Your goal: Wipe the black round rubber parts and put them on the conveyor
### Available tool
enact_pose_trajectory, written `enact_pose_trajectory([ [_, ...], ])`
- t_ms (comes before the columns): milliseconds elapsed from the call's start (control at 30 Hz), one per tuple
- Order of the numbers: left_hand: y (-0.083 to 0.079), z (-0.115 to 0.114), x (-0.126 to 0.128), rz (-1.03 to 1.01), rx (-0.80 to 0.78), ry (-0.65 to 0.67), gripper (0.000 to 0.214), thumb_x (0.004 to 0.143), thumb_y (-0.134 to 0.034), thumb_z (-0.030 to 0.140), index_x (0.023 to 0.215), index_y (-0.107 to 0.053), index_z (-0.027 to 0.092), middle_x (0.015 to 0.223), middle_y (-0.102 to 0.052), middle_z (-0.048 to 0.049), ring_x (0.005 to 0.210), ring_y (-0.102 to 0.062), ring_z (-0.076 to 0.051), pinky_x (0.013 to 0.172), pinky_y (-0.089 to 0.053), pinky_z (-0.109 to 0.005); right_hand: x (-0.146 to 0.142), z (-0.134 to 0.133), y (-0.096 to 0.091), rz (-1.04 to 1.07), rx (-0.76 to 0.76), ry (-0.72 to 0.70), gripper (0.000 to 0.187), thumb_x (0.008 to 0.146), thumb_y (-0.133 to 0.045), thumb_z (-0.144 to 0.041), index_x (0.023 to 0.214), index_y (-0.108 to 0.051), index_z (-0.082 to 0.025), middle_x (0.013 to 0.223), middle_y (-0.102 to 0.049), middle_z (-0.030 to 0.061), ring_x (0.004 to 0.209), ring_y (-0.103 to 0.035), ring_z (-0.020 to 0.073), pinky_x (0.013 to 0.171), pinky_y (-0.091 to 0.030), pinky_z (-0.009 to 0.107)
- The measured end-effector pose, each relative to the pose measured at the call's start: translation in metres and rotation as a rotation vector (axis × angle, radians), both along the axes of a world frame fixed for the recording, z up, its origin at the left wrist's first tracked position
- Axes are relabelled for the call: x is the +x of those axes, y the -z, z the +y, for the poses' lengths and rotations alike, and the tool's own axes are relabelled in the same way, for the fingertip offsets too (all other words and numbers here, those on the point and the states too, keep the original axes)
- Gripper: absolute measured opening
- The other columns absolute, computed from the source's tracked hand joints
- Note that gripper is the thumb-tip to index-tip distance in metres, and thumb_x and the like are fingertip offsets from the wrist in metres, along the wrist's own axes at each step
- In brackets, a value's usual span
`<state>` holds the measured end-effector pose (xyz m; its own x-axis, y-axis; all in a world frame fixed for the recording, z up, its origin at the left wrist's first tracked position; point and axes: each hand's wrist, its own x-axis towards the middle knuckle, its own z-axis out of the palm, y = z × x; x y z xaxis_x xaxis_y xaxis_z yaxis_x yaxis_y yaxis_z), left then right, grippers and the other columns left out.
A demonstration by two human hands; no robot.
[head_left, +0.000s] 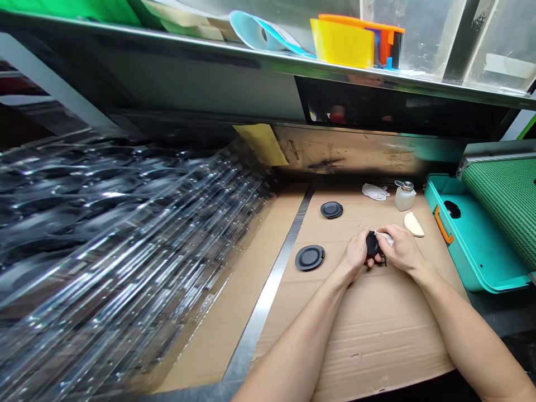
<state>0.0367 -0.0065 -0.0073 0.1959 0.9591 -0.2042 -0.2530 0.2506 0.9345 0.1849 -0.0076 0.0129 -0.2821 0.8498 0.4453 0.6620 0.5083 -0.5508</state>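
Note:
My left hand [357, 252] is closed round a small black round part [372, 244], held just above the cardboard sheet [377, 329]. My right hand [401, 247] pinches a bit of white cloth [386, 237] against that part. Two more black round discs lie on the cardboard: one [310, 258] just left of my left hand, another [331, 210] further back.
A tall stack of clear plastic trays [117, 251] fills the left. A small white dispenser bottle [405, 195], a crumpled white wipe [376, 192] and a cream pad [414, 224] sit behind my hands. A teal bin [473, 245] stands at the right. A metal shelf [293, 61] runs overhead.

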Motion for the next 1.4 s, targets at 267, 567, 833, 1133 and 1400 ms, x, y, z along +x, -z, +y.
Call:
enact_pose_trajectory([
  [267,0.002,-0.004,0.002,0.284,0.111,0.032,0.057,0.099,-0.03,0.048,0.076,-0.068,0.012,0.044,-0.06,-0.0047,0.034,-0.05,-0.013,0.038,-0.039,-0.022,0.001,0.002,0.008,-0.21,0.0,0.089,0.013,0.095,-0.053,-0.021,0.092,-0.066,-0.019,0.09,-0.07,0.0058,0.079,-0.062,0.0172,0.073,-0.043,0.027],
  [567,0.006,0.0,0.004,0.264,0.077,0.003,0.059,0.099,-0.027,0.049,0.076,-0.068,0.012,0.046,-0.062,-0.0049,0.035,-0.052,-0.015,0.037,-0.039,-0.024,0.0,0.001,0.009,-0.188,0.065,0.04,0.016,0.096,-0.053,-0.022,0.095,-0.068,-0.018,0.09,-0.07,0.0054,0.081,-0.063,0.0165,0.075,-0.044,0.026],
  [833,0.005,0.0,0.005,0.345,0.086,-0.005,0.061,0.099,-0.024,0.048,0.067,-0.063,0.014,0.045,-0.061,-0.0057,0.034,-0.051,-0.013,0.039,-0.039,-0.023,0.003,0.001,0.01,-0.193,0.076,0.037,0.02,0.098,-0.052,-0.025,0.099,-0.072,-0.021,0.093,-0.068,0.0054,0.084,-0.063,0.0161,0.077,-0.046,0.025],
  [1133,-0.003,-0.004,0.004,0.5,0.25,0.041,0.058,0.101,-0.024,0.045,0.068,-0.062,0.017,0.044,-0.059,-0.0027,0.04,-0.056,-0.014,0.05,-0.043,-0.025,0.004,-0.002,-0.004,-0.141,-0.076,0.044,0.019,0.093,-0.055,-0.02,0.09,-0.074,-0.02,0.084,-0.073,0.0036,0.077,-0.065,0.0151,0.073,-0.045,0.023],
  [1400,-0.007,-0.004,0.003,0.591,0.375,0.085,0.058,0.102,-0.026,0.041,0.057,-0.057,0.02,0.042,-0.057,-0.0028,0.048,-0.059,-0.017,0.061,-0.045,-0.027,0.006,-0.004,-0.017,-0.398,-0.106,0.062,0.021,0.089,-0.055,-0.018,0.073,-0.068,-0.02,0.076,-0.071,0.0027,0.072,-0.061,0.015,0.067,-0.036,0.025],
])
